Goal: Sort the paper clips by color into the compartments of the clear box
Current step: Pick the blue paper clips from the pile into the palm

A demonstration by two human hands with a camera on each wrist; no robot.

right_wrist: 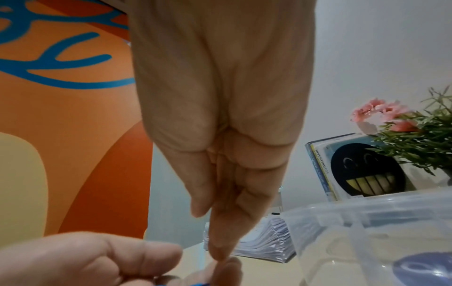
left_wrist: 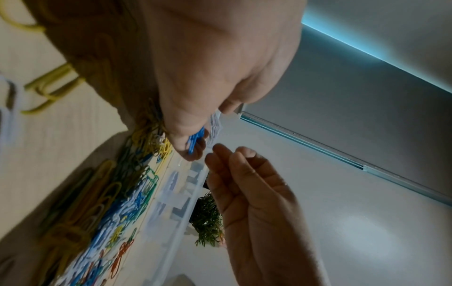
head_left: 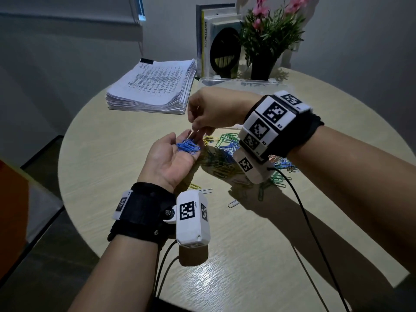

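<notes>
My left hand [head_left: 171, 154] lies palm up above the round table [head_left: 112, 154], cupping a small heap of blue clips [head_left: 188, 147] at the base of its fingers. My right hand [head_left: 200, 131] hangs over it, fingers pointing down with their tips at the left fingertips; I see no clip between them. In the left wrist view the blue clips [left_wrist: 195, 141] poke out past the left hand [left_wrist: 208, 67], with the right hand [left_wrist: 227, 152] just below. The mixed pile of clips [head_left: 225, 145] lies beyond the hands. The clear box [head_left: 225, 82] stands behind the right wrist, mostly hidden.
A thick stack of printed paper [head_left: 153, 86] lies at the back left. Books [head_left: 207, 41] and a potted plant [head_left: 265, 41] stand behind the box. Loose clips [head_left: 233, 203] lie near the left wrist camera. Black cables [head_left: 315, 233] trail from both wrists across the front of the table.
</notes>
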